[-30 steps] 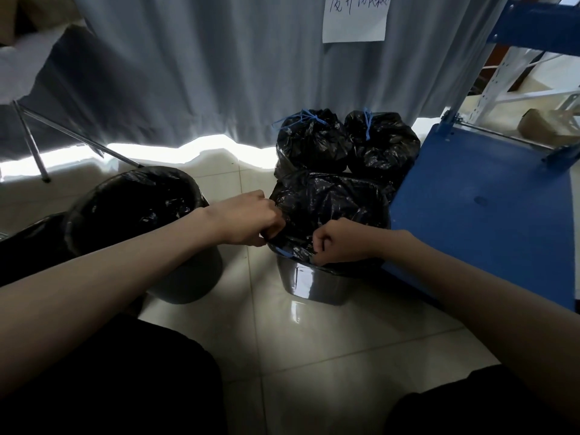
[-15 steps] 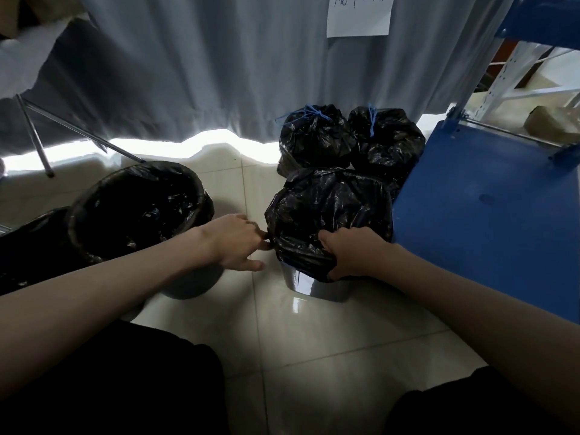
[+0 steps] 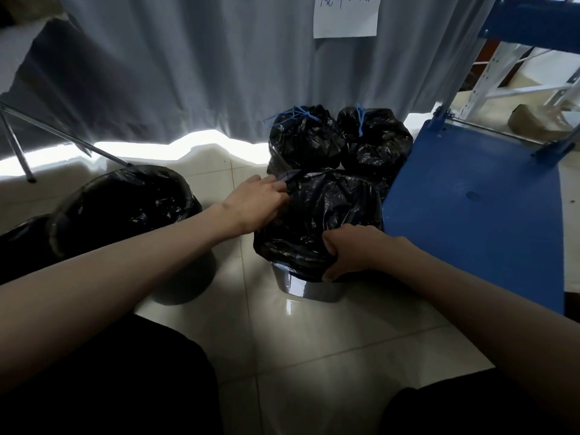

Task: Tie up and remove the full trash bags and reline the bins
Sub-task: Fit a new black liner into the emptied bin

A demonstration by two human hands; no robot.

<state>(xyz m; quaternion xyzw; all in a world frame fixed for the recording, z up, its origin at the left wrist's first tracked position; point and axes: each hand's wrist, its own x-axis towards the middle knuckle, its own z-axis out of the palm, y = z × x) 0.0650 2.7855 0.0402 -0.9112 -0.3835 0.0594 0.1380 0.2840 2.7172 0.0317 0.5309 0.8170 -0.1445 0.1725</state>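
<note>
**Black liner gripped at both sides over a steel bin**

Head view: Black plastic covers the top of a shiny steel bin [image 3: 306, 288] standing on the tiled floor [image 3: 314, 356]. This liner [image 3: 326, 211] bulges over the rim and hangs down the bin's upper wall. The left hand [image 3: 254, 204] reaches to the liner's far left edge, its fingers curled into a bunched fold of the plastic. The right hand [image 3: 354, 254] sits on the near right side of the rim, its grip closed round the liner's hem, thumb on top and fingers tucked beneath.

Just behind the bin stand two tied bags [image 3: 303, 138], each knotted at the neck with a blue tie [image 3: 296, 113]; the second bag [image 3: 375, 139] is to the right of the first and the two touch. To the left, a second bin [image 3: 125, 202] is lined with black plastic and open at the top. A blue shelf [image 3: 477, 215] lies right beside the steel bin. A grey curtain [image 3: 188, 73] hangs behind, with a paper note [image 3: 345, 15] on it.
</note>
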